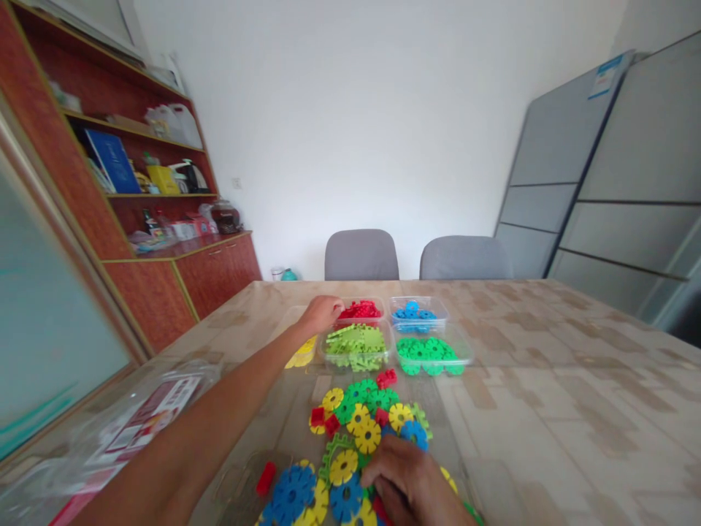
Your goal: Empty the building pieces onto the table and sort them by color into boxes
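Note:
My left hand (323,313) is stretched out over the left edge of the clear tub of red pieces (361,310). Its fingers are closed, and whatever they hold is hidden. Low in the view, my right hand (410,478) is at the loose pile, fingers curled and pressed together beside a blue notched disc (346,497); what is in them cannot be made out. The pile mixes yellow notched discs (367,435), green discs (382,399), light green toothed strips (335,456) and small red blocks (266,479).
Other clear tubs hold light green pieces (357,345), green discs (430,352), blue discs (415,315) and yellow discs (302,354), the last partly behind my left arm. Crumpled plastic packaging (153,416) lies at left. Two grey chairs (361,256) stand beyond the table (548,409).

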Demonstrator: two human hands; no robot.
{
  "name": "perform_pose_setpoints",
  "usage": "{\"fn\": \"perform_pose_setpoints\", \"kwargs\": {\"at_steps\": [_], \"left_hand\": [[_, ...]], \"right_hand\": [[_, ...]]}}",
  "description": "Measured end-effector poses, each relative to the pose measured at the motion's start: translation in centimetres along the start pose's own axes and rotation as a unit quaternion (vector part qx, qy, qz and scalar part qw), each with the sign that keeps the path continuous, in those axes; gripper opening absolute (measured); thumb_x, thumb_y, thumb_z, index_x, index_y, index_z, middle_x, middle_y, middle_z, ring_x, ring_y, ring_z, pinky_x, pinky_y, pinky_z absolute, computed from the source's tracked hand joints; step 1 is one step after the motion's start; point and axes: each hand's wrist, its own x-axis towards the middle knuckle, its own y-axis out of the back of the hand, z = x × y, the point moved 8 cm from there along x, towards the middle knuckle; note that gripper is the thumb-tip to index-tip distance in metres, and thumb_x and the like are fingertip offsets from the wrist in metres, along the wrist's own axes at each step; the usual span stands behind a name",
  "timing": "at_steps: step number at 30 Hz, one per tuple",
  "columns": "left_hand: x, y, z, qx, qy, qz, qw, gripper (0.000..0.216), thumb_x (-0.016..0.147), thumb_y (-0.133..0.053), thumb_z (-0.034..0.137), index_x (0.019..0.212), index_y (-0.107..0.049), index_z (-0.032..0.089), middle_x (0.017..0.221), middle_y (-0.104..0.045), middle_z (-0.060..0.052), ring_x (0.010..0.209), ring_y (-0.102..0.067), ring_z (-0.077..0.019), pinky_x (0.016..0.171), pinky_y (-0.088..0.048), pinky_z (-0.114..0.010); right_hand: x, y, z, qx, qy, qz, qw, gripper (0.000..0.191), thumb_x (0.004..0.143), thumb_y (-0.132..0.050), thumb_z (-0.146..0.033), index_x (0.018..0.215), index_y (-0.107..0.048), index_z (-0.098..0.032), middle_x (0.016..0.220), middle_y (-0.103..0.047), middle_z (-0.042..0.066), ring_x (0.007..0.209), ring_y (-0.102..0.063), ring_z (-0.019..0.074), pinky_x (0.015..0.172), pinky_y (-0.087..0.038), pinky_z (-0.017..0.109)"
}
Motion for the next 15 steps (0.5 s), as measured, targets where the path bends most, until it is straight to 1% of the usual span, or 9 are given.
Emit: {"fn": "perform_pose_setpoints", "kwargs": {"at_steps": [2, 5, 7, 9, 12, 15], "left_hand": [[-0.6, 0.0, 0.6, -0.007, -0.019, 0.020, 1.000, 0.025, 0.094, -0.054, 0.031, 0.115, -0.059, 0.018, 0.122, -0.058, -0.009, 0.105, -0.058, -0.0226, 0.091, -0.049, -0.044], [-0.7, -0.8, 2.6, -0.024, -0.062, 0.035, 0.997, 0.030, 0.093, -0.056, 0.029, 0.121, -0.056, 0.020, 0.132, -0.052, -0.010, 0.119, -0.050, -0.0262, 0.101, -0.039, -0.051], [-0.3, -1.6, 3.9, -0.031, -0.083, 0.026, 0.996, 0.033, 0.092, -0.058, 0.029, 0.123, -0.056, 0.020, 0.135, -0.050, -0.009, 0.123, -0.046, -0.0275, 0.104, -0.034, -0.053], [0.3, -2.2, 4.5, -0.031, -0.086, 0.006, 0.996, 0.030, 0.092, -0.058, 0.030, 0.119, -0.058, 0.019, 0.130, -0.053, -0.009, 0.120, -0.049, -0.0269, 0.103, -0.036, -0.053], [1.0, -2.1, 3.9, -0.028, -0.059, -0.019, 0.998, 0.025, 0.094, -0.055, 0.032, 0.113, -0.060, 0.017, 0.120, -0.059, -0.009, 0.107, -0.058, -0.0233, 0.093, -0.047, -0.046], [1.5, -1.0, 2.2, -0.025, -0.017, -0.022, 0.999, 0.025, 0.094, -0.054, 0.032, 0.113, -0.059, 0.016, 0.115, -0.060, -0.008, 0.098, -0.061, -0.0212, 0.085, -0.052, -0.041]], "right_hand": [[-0.1, 0.0, 0.0, -0.007, -0.006, -0.001, 1.000, 0.025, 0.080, -0.047, -0.003, 0.084, -0.066, -0.019, 0.078, -0.064, 0.004, 0.070, -0.060, 0.0133, 0.062, -0.042, 0.019], [-0.2, 0.0, 0.1, -0.019, -0.012, -0.003, 1.000, 0.025, 0.081, -0.047, -0.004, 0.084, -0.066, -0.020, 0.079, -0.064, 0.003, 0.070, -0.060, 0.0131, 0.062, -0.042, 0.019], [-0.2, 0.0, 0.1, -0.022, -0.008, -0.005, 1.000, 0.025, 0.082, -0.047, -0.005, 0.085, -0.066, -0.021, 0.079, -0.063, 0.003, 0.071, -0.060, 0.0134, 0.062, -0.042, 0.019], [-0.2, 0.0, 0.1, -0.022, -0.003, -0.003, 1.000, 0.025, 0.082, -0.047, -0.004, 0.085, -0.066, -0.021, 0.079, -0.063, 0.003, 0.071, -0.060, 0.0136, 0.063, -0.042, 0.019], [-0.2, -0.1, 0.3, -0.023, -0.003, -0.004, 1.000, 0.025, 0.079, -0.048, -0.003, 0.084, -0.066, -0.021, 0.078, -0.064, 0.003, 0.071, -0.060, 0.0140, 0.063, -0.042, 0.019], [-0.2, -0.3, 0.4, -0.019, -0.002, -0.008, 1.000, 0.026, 0.077, -0.049, -0.002, 0.084, -0.067, -0.020, 0.078, -0.064, 0.003, 0.071, -0.061, 0.0146, 0.063, -0.042, 0.020]]}}
